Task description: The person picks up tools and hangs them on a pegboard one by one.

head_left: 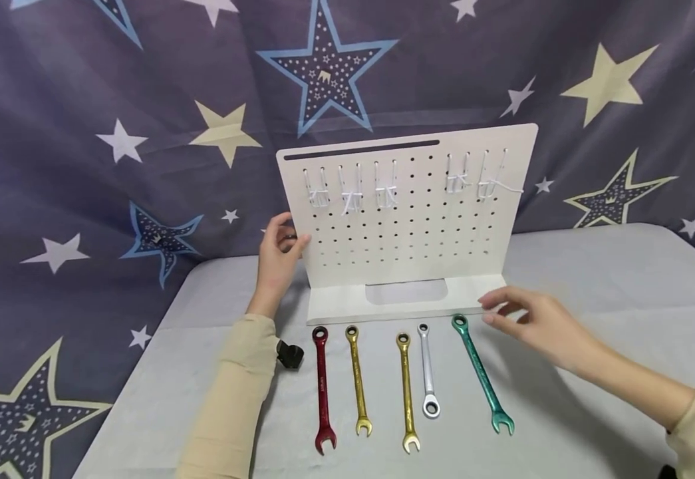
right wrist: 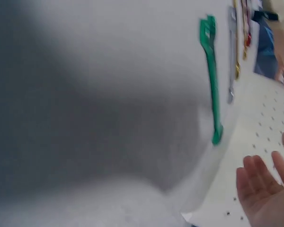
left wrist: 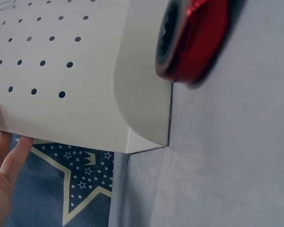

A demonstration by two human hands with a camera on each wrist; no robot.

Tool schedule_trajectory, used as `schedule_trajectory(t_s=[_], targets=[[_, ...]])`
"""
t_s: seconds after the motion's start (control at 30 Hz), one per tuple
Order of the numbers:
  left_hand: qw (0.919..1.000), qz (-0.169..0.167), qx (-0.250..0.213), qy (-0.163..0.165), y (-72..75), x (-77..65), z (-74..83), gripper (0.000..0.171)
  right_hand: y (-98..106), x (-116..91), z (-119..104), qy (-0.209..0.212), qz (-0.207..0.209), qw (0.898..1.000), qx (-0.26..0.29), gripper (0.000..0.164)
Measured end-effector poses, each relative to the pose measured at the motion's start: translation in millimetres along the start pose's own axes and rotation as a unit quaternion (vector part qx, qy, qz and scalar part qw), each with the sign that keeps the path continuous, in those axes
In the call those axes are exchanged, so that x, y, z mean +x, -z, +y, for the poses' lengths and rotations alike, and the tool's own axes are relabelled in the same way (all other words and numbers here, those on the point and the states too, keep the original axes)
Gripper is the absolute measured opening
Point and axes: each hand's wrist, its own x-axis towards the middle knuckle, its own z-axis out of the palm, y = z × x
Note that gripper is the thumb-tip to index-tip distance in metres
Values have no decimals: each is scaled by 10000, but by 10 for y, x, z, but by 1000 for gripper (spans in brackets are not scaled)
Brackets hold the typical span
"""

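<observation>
My left hand [head_left: 278, 256] holds the left edge of a white pegboard [head_left: 353, 246], thumb on the front face and fingers behind it. In the left wrist view, those fingers [left wrist: 14, 161] show at the board's edge. My right hand [head_left: 541, 322] hovers by the front right corner of the board's base, fingers loosely bent and holding nothing. Nearest to it lies a green wrench [head_left: 481, 372]. Leftward along the table lie a silver double-ring wrench [head_left: 427, 369], a gold wrench [head_left: 407, 392], a second gold wrench [head_left: 358, 379] and a red wrench [head_left: 322, 392].
White hooks [head_left: 386, 183] tied with string hang along the pegboard's upper part, three on the left and two on the right. The board stands on a table with a pale grey cloth [head_left: 622, 293]. Behind it hangs a dark curtain [head_left: 443, 73] with stars.
</observation>
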Motion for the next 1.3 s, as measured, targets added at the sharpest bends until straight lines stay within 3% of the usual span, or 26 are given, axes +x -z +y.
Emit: schedule_trajectory(t_s=[0.13,0.3,0.53,0.87,1.3], targets=[[9999,-48,83,127,-2,-6,-5,49,-139,-48,36,-327,-453,9984,-31,23],[9994,-76,324,81,41,4,11,50,-233,-64,97,-295,-726,9967,-221,21],[9964,66,844,77,94,14,65,51,-332,-102,100,-480,-1065,9932,-13,26],[9959,91,875,208,11,-3,56,50,-361,-120,64,-836,-1252,9875,-460,48],[9966,81,783,223,-5,-6,72,49,-313,-100,67,-1045,-1520,9786,-914,43]])
